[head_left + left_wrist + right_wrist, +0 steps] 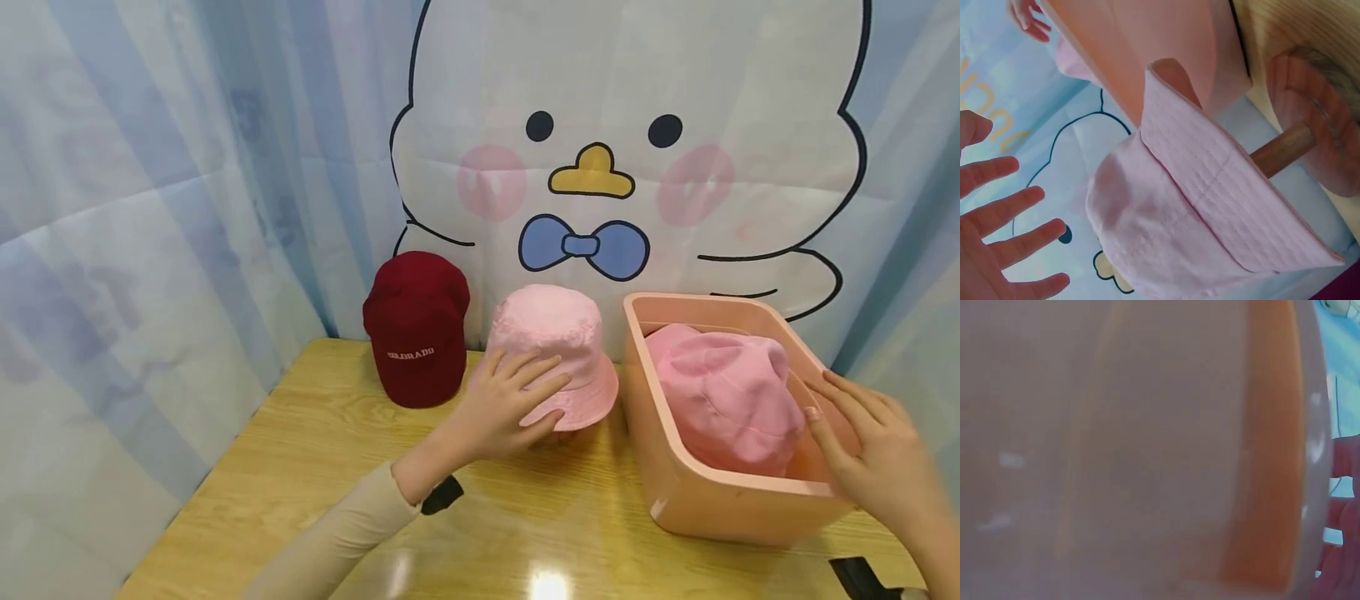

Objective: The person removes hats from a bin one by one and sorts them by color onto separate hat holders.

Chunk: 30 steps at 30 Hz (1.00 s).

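Note:
My left hand (pixel 510 404), its fingers spread, is in front of a pale pink bucket hat (pixel 551 321). In the left wrist view, a gap shows between those fingertips and the bucket hat (pixel 1160 219). The hat sits on a wooden stand, whose post (pixel 1285 150) and round base (pixel 1313 122) show under the brim. At the right, my right hand (pixel 877 450) is at the right rim of a peach plastic bin (pixel 652 450), fingers extended. A crumpled pink cap (pixel 727 396) lies inside the bin. The bin's wall (pixel 1147 450) fills most of the right wrist view.
A dark red baseball cap (pixel 416 329) with white lettering stands to the left of the bucket hat. Everything is on a wooden table (pixel 300 475). Behind it hangs a light blue curtain (pixel 187 167) with a large cartoon bird.

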Available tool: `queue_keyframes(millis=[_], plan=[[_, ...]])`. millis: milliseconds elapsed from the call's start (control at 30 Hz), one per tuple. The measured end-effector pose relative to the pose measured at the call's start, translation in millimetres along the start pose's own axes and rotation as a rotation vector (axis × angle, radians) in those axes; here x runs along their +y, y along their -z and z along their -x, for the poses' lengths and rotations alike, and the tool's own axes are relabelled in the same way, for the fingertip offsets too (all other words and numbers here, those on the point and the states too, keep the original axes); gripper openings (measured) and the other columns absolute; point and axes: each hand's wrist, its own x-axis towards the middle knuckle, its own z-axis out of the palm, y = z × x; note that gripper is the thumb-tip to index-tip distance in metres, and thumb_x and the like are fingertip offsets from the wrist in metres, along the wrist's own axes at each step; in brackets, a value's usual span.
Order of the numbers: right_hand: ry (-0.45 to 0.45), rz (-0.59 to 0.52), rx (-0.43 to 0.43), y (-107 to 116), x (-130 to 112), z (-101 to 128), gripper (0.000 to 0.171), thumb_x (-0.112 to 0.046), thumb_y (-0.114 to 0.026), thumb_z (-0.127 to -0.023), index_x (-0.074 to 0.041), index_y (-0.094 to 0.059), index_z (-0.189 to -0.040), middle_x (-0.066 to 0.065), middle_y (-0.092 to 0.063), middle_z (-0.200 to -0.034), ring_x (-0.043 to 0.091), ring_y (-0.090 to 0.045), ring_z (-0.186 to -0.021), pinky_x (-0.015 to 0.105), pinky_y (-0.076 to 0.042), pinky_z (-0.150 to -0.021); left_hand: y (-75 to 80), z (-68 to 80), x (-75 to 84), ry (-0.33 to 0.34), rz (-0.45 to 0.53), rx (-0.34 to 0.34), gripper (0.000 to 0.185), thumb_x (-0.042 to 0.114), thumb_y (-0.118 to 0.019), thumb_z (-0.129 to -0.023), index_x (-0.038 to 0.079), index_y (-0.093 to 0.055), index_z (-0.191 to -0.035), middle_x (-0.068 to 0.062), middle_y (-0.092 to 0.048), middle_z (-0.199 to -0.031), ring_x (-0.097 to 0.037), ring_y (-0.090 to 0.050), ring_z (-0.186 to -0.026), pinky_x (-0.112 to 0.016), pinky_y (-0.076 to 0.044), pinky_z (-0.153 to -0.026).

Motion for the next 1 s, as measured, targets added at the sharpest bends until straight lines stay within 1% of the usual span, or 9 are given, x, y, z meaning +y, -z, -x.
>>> queue_keyframes(millis=[133, 200, 267, 433, 567, 633, 700, 767, 1000], plan=[[-0.099, 0.013, -0.061, 2.8, 18.4, 1.2, 0.038, -0.018, -0.045, -0.092, 0.004, -0.047, -0.123, 0.03, -0.034, -0.135, 0.054, -0.029, -0.116, 0.059, -0.013, -0.104, -5.0, -15.3, 1.4, -0.026, 0.022, -0.029, 0.04, 0.033, -0.055, -0.085, 0.019, -0.053, -0.123, -0.001, -0.056, -0.124, -0.019, -0.049, -0.115, -0.046, -0.036, -0.094], [-0.146, 0.034, -0.117, 3.0, 25.1, 3.4, 0.041, -0.021, -0.041, -0.094, 0.006, -0.043, -0.126, 0.032, -0.028, -0.137, 0.056, -0.023, -0.12, 0.062, -0.01, -0.103, -7.4, -23.8, 2.3, -0.04, 0.024, -0.05, 0.038, 0.032, -0.053, -0.087, 0.02, -0.053, -0.123, 0.001, -0.056, -0.124, -0.019, -0.048, -0.115, -0.045, -0.035, -0.095], [-0.17, 0.034, -0.16, 2.4, 29.8, 5.1, 0.043, -0.02, -0.038, -0.095, 0.008, -0.039, -0.128, 0.034, -0.024, -0.137, 0.058, -0.02, -0.12, 0.063, -0.007, -0.102, -8.9, -33.6, 3.1, -0.053, 0.018, -0.064, 0.036, 0.032, -0.052, -0.087, 0.02, -0.054, -0.121, 0.002, -0.056, -0.123, -0.018, -0.048, -0.115, -0.046, -0.035, -0.096], [-0.207, 0.02, -0.238, -0.5, 36.5, 6.8, 0.046, -0.02, -0.033, -0.096, 0.006, -0.031, -0.134, 0.037, -0.018, -0.138, 0.06, -0.017, -0.12, 0.065, -0.005, -0.1, -11.8, -59.9, 6.1, -0.066, -0.016, -0.111, 0.034, 0.033, -0.05, -0.088, 0.022, -0.055, -0.12, 0.002, -0.056, -0.123, -0.017, -0.048, -0.115, -0.045, -0.035, -0.097], [-0.276, 0.042, -0.348, -0.6, 40.8, 5.3, 0.052, -0.026, -0.028, -0.098, 0.005, -0.019, -0.138, 0.04, -0.01, -0.137, 0.061, -0.012, -0.12, 0.07, -0.006, -0.095, -17.5, -79.9, 11.0, -0.085, -0.046, -0.165, 0.036, 0.034, -0.045, -0.091, 0.023, -0.051, -0.124, 0.004, -0.054, -0.125, -0.015, -0.047, -0.117, -0.044, -0.033, -0.099], [-0.303, 0.051, -0.405, -0.5, 42.7, 3.6, 0.055, -0.029, -0.025, -0.098, 0.005, -0.014, -0.139, 0.042, -0.007, -0.136, 0.061, -0.01, -0.12, 0.071, -0.007, -0.092, -22.1, -88.8, 14.4, -0.09, -0.056, -0.189, 0.037, 0.035, -0.043, -0.092, 0.024, -0.05, -0.126, 0.006, -0.054, -0.126, -0.014, -0.046, -0.117, -0.045, -0.032, -0.099], [-0.319, 0.062, -0.444, -0.8, 44.0, 1.8, 0.056, -0.031, -0.023, -0.098, 0.004, -0.01, -0.14, 0.042, -0.006, -0.135, 0.061, -0.009, -0.12, 0.072, -0.009, -0.09, -28.3, -97.0, 18.8, -0.089, -0.067, -0.21, 0.037, 0.037, -0.041, -0.092, 0.026, -0.049, -0.126, 0.007, -0.053, -0.126, -0.013, -0.045, -0.118, -0.044, -0.031, -0.099], [-0.323, 0.073, -0.46, -0.4, 44.2, 0.5, 0.057, -0.032, -0.021, -0.098, 0.003, -0.008, -0.14, 0.043, -0.008, -0.134, 0.062, -0.011, -0.119, 0.072, -0.012, -0.088, -35.5, -105.2, 24.4, -0.085, -0.069, -0.232, 0.036, 0.039, -0.039, -0.093, 0.027, -0.048, -0.125, 0.009, -0.053, -0.126, -0.012, -0.043, -0.119, -0.043, -0.03, -0.1], [-0.326, 0.102, -0.464, 2.4, 40.3, 0.9, 0.057, -0.033, -0.019, -0.098, 0.004, -0.009, -0.14, 0.041, -0.013, -0.135, 0.061, -0.018, -0.116, 0.07, -0.017, -0.085, -63.6, -132.0, 49.3, -0.097, -0.092, -0.311, 0.038, 0.046, -0.035, -0.093, 0.029, -0.046, -0.125, 0.014, -0.052, -0.122, -0.01, -0.042, -0.117, -0.038, -0.029, -0.096]])
